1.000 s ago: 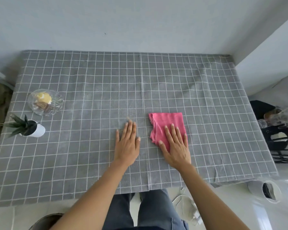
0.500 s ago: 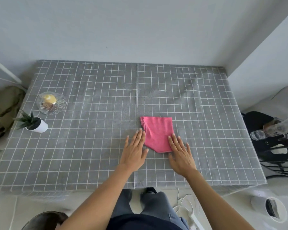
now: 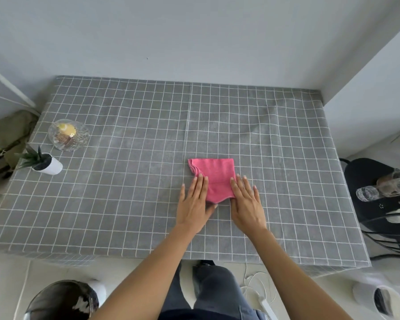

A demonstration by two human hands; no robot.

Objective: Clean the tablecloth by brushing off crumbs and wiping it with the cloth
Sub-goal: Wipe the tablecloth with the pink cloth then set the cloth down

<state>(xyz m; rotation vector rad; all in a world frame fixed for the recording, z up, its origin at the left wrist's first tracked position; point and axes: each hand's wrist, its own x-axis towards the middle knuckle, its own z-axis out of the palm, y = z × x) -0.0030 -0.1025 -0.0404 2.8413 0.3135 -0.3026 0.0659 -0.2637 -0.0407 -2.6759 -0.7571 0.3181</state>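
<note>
Both hands lie flat, fingers spread, nothing gripped. Left hand (image 3: 193, 205) and right hand (image 3: 246, 204) press the near corners of the folded pink cloth (image 3: 214, 176), probably pinning it for a two-handed wipe. Cloth sits mid-surface, slightly right of the centre crease in the grey checked tablecloth (image 3: 136, 181). No crumbs discernible. Glass dish (image 3: 68, 135) and small potted plant (image 3: 47, 164) crowd the far-left edge; centre, back and right stay open for sweeping strokes.

Both arms stretched forward, left hand (image 3: 193, 202) and right hand (image 3: 247, 202) flat, palms down, fingers extended
</note>
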